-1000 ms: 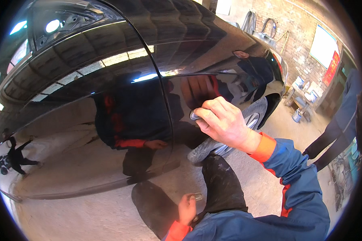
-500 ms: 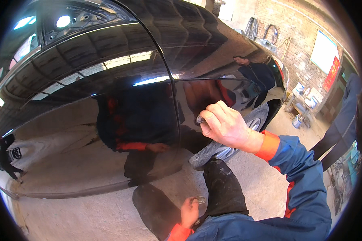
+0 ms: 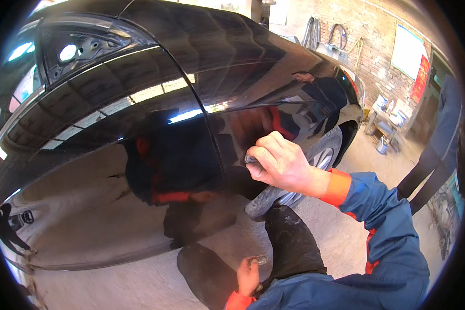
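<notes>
A glossy black car body panel (image 3: 243, 129) curves in front of me, with a wheel (image 3: 323, 157) under its arch. My right hand (image 3: 281, 163) is closed around a small dark, rounded thing (image 3: 250, 159), only its greyish end showing past the fingers. That hand is close to the panel, between the vertical door seam and the wheel; whether the thing touches the paint I cannot tell. Low over my lap, my left hand (image 3: 248, 276) is closed, pinching a small shiny, see-through oblong thing (image 3: 261, 260) between thumb and fingers.
My knees (image 3: 294, 237) are bent close to the car's side. A person in dark trousers (image 3: 434, 150) stands at the right. Beyond the car's end, a low stand (image 3: 385, 121) holds cans, with another can (image 3: 382, 145) on the floor. Hoses (image 3: 311, 34) hang on the brick wall.
My view has shifted slightly, so the car and background sit differently in it. My right hand has moved a little left and down in view; both hands keep their grips.
</notes>
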`<action>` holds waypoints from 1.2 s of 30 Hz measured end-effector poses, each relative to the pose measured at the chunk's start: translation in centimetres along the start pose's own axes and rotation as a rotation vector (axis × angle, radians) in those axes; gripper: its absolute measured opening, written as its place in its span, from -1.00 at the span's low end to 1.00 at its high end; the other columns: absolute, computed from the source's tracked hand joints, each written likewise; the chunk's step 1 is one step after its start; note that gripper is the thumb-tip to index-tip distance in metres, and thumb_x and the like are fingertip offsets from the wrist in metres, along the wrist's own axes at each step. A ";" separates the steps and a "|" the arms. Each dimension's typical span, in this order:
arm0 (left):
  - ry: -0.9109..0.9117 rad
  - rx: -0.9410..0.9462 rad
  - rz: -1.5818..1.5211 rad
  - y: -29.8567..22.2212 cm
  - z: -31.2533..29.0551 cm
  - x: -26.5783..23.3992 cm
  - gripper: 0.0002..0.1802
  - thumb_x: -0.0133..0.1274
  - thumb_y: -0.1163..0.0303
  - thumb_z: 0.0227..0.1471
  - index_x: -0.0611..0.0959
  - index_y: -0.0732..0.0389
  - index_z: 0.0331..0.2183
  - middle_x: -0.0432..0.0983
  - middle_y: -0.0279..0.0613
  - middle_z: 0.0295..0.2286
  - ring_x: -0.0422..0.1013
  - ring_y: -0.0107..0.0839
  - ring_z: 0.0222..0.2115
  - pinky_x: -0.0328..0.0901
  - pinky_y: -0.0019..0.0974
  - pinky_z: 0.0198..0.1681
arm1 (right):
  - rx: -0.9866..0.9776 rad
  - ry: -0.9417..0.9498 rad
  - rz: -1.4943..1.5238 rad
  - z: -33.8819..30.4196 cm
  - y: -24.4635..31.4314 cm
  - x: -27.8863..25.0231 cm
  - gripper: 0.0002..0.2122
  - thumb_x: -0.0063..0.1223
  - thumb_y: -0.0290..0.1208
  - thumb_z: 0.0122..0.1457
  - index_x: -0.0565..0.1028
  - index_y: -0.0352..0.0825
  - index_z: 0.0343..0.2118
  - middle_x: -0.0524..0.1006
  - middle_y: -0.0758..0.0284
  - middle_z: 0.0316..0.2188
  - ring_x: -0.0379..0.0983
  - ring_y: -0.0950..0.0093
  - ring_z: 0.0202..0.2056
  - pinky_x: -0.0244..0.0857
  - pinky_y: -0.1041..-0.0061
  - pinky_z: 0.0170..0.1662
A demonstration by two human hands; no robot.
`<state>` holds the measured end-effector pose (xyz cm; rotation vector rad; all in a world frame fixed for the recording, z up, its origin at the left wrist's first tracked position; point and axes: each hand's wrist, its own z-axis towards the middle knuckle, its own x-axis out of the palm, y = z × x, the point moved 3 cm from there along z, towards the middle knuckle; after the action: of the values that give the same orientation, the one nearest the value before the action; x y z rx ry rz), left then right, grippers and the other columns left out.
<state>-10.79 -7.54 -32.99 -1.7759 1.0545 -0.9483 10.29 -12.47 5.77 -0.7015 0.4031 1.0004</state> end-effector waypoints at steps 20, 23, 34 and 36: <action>0.016 -0.022 0.072 -1.6 -0.4 0.4 -0.71 0.07 0.31 0.39 0.67 0.31 -0.04 0.54 -0.35 -0.52 0.33 -0.62 -0.65 0.24 -0.40 -0.58 | 0.081 -0.039 0.121 -3.9 -2.9 -1.9 -0.56 0.46 -0.49 -0.04 0.55 -0.32 -0.05 0.52 0.28 -0.19 0.50 0.23 -0.17 0.48 0.30 -0.09; 0.012 -0.046 0.060 -1.3 -0.1 0.3 -0.71 0.07 0.31 0.39 0.67 0.31 -0.04 0.55 -0.35 -0.51 0.33 -0.61 -0.66 0.24 -0.40 -0.59 | 0.039 -0.058 0.120 -3.5 -3.2 -1.8 -0.58 0.47 -0.54 -0.06 0.58 -0.33 -0.08 0.53 0.26 -0.23 0.52 0.22 -0.24 0.49 0.32 -0.19; 0.000 -0.089 0.112 -1.2 -0.1 0.1 -0.69 0.07 0.27 0.39 0.67 0.31 -0.03 0.53 -0.29 -0.60 0.35 -0.55 -0.74 0.24 -0.36 -0.66 | 0.222 -0.162 0.225 -5.8 -3.2 -1.5 -0.60 0.50 -0.55 0.00 0.61 -0.32 -0.07 0.57 0.25 -0.21 0.54 0.21 -0.23 0.49 0.29 -0.19; -0.004 -0.069 0.116 -1.4 -0.2 0.1 -0.68 0.07 0.27 0.40 0.67 0.32 -0.02 0.52 -0.30 -0.61 0.34 -0.55 -0.75 0.23 -0.35 -0.67 | 0.273 -0.202 0.223 -6.5 -3.1 -1.4 -0.62 0.50 -0.56 0.02 0.62 -0.32 -0.08 0.58 0.25 -0.22 0.55 0.21 -0.24 0.49 0.30 -0.20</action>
<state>-10.50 -7.31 -31.63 -1.7517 1.1868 -0.8459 12.29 -18.96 3.01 -0.3102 0.4364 1.1883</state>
